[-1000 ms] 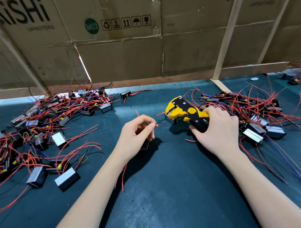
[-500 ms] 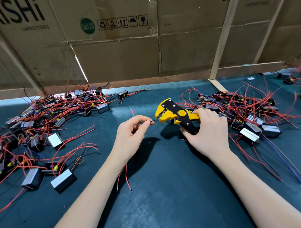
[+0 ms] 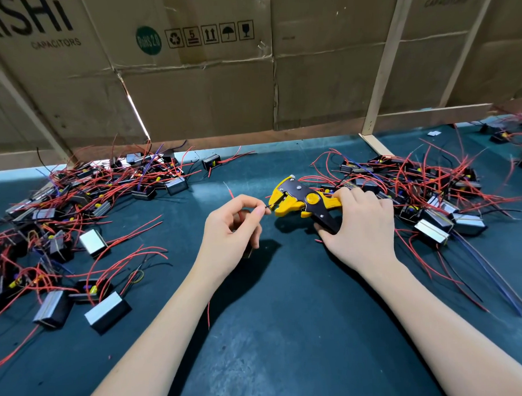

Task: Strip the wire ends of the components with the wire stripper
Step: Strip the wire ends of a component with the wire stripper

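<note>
The left hand (image 3: 229,228) pinches a thin dark wire end (image 3: 267,208) at the stripper's jaws. The right hand (image 3: 361,224) has its grip curled round the yellow-and-black wire stripper (image 3: 301,201) above the matte teal counter (image 3: 288,330).

The component (image 3: 247,251) is mostly hidden under the left hand (image 3: 229,228); the stripper (image 3: 302,200) handles are covered by the right hand (image 3: 360,227).

Small electronics assembly workshop. Dark green mat on desk (image 3: 288,345). Piles of boxed components with red leads left (image 3: 76,204) and right (image 3: 425,192). Flattened capacitor cartons (image 3: 190,81) on raw wood frame (image 3: 385,60) as backdrop. Yellow wire stripper (image 3: 301,201) in use.
</note>
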